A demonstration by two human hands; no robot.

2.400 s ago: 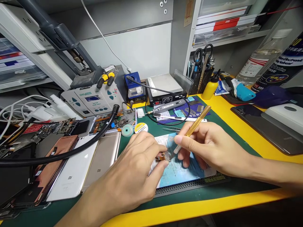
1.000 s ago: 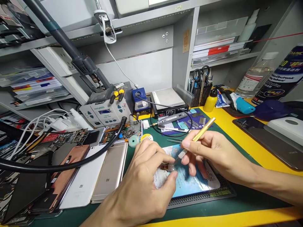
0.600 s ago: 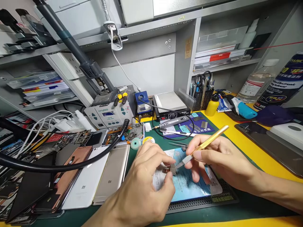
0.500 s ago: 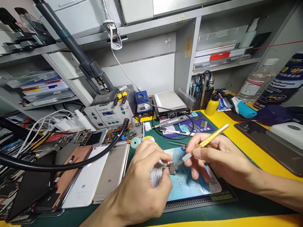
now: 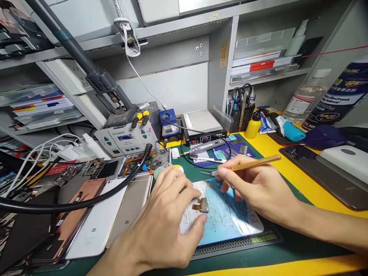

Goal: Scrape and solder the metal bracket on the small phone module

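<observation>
1. The work is looking part-way along: the right hand point(image 5: 255, 180) is holding the gold-handled tool point(image 5: 255, 162) away from the small metal module point(image 5: 204, 206), with its tip hovering near the tweezers point(image 5: 204, 172). The module is lying with its ribbon connectors point(image 5: 196, 207) attached; what is finished or remaining on its surface is too small to tell.
2. The module is resting on the blue-and-white sheet point(image 5: 230, 220), between the left thumb and index finger.
3. Its long axis is running roughly left to right: the ribbons are pointing left, towards the left hand point(image 5: 165, 216), and the metal body is facing right.
4. The left fingers are spreading loosely around the module, gripping nothing; whether the index fingertip is touching it, I cannot tell. The right fingers are pinching the tool like a pen.
</observation>
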